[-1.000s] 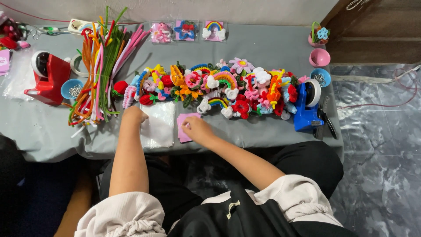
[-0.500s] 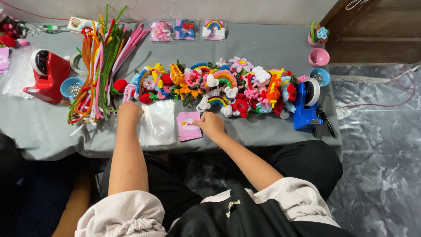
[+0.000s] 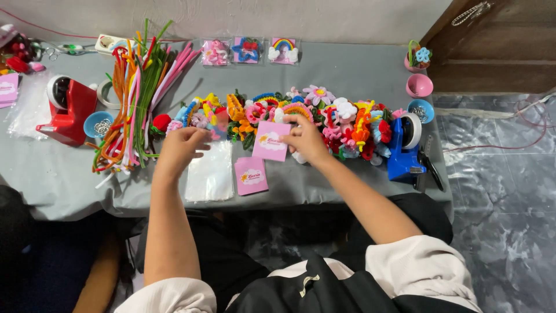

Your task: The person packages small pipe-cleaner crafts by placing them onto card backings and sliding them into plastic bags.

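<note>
Right hand [image 3: 305, 139] at frame centre pinches a pink card [image 3: 271, 141], lifted above the grey surface [image 3: 347, 69]. Left hand [image 3: 180, 148] curled beside clear bags [image 3: 211, 172]; its hold unclear. Second pink card [image 3: 251, 175] lies below. Craft flowers [image 3: 341, 119] partly hidden.

A red tape dispenser [image 3: 68, 110] sits far left beside a sheaf of pipe cleaners [image 3: 134, 98], a blue dispenser [image 3: 403, 152] far right, three packaged pieces [image 3: 248, 51] along the back.

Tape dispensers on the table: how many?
2. A red tape dispenser sits at the table's left end, beside a small blue bowl. A blue tape dispenser sits at the right end, next to the pile of pipe-cleaner flowers. None seem hidden.
</note>
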